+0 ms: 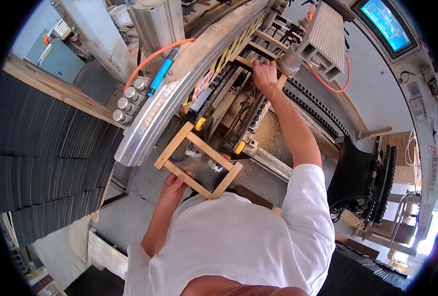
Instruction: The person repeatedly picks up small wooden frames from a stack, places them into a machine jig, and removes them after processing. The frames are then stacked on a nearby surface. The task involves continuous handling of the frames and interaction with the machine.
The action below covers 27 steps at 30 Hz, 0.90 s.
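My left hand (173,191) grips the near bar of a small rectangular frame of pale wooden strips (175,145). This frame is tilted in front of my body, at the near end of the machine. My right arm reaches up to the machine, where my right hand (265,77) has its fingers curled over a bar of another wooden frame (262,51). That second frame lies between the machine's rails, beside a round metal press cylinder (291,60). My fingertips there are partly hidden.
A curved metal guard (147,127) runs along the left, with a blue pen-shaped tool (162,74) and round knobs. Sawdust (272,135) lies under the rails (258,116). Stacked dark sheets (46,158) stand left. A lit screen (384,23) is at upper right, near orange hoses (345,81).
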Each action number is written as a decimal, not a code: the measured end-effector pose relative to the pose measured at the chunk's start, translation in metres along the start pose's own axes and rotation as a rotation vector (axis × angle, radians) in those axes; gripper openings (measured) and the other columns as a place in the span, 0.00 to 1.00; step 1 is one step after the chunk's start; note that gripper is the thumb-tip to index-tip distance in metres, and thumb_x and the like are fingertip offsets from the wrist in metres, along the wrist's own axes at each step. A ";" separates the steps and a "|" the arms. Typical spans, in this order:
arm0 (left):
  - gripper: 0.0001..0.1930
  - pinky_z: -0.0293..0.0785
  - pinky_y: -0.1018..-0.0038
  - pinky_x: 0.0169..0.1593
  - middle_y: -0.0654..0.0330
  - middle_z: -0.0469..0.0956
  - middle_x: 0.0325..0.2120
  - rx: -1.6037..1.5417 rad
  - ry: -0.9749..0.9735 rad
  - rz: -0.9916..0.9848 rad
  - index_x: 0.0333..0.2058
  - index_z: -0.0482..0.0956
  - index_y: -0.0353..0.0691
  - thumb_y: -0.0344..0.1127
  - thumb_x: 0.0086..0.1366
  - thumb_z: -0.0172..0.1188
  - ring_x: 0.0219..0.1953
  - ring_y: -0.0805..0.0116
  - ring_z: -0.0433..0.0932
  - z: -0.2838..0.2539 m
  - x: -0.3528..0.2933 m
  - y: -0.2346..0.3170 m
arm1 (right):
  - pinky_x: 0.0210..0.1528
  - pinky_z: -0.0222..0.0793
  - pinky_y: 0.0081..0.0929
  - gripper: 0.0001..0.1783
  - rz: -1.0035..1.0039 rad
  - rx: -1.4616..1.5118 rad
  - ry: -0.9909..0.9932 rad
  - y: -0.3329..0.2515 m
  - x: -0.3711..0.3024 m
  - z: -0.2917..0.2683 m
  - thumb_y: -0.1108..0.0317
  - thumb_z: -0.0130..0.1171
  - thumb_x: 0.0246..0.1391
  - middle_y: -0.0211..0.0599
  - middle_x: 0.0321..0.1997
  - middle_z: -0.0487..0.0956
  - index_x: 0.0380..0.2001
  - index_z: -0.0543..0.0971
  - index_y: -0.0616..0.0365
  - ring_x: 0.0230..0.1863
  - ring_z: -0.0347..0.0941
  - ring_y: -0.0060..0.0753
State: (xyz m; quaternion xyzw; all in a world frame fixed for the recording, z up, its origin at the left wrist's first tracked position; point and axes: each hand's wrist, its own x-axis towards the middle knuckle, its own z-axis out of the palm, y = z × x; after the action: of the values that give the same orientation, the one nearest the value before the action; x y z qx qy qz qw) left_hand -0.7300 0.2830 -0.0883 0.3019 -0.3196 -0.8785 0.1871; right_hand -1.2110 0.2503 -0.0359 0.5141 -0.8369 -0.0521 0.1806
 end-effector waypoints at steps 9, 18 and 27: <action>0.15 0.66 0.65 0.54 0.58 0.75 0.41 -0.058 0.202 -0.040 0.48 0.68 0.39 0.35 0.63 0.55 0.49 0.64 0.72 -0.079 -0.016 0.002 | 0.47 0.59 0.34 0.11 0.023 -0.196 -0.167 0.028 0.060 0.017 0.71 0.55 0.45 0.37 0.30 0.80 0.36 0.76 0.53 0.43 0.73 0.38; 0.18 0.65 0.66 0.54 0.61 0.75 0.42 -0.149 0.283 -0.009 0.48 0.69 0.41 0.40 0.61 0.59 0.48 0.66 0.72 -0.074 0.003 -0.022 | 0.46 0.63 0.42 0.08 0.013 0.047 -0.234 0.052 0.085 0.029 0.74 0.54 0.45 0.42 0.33 0.80 0.31 0.78 0.54 0.41 0.76 0.45; 0.17 0.67 0.65 0.54 0.60 0.75 0.43 -0.112 0.359 -0.009 0.46 0.70 0.40 0.39 0.61 0.59 0.48 0.65 0.73 -0.053 0.027 -0.042 | 0.46 0.67 0.45 0.10 -0.038 0.091 -0.261 0.054 0.090 0.024 0.72 0.54 0.44 0.45 0.36 0.80 0.32 0.78 0.56 0.43 0.76 0.46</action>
State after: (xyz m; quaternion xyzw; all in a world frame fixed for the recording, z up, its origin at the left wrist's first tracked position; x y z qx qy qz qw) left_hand -0.7214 0.2759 -0.1600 0.4443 -0.2306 -0.8276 0.2538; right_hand -1.3011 0.1940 -0.0214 0.5263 -0.8449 -0.0841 0.0456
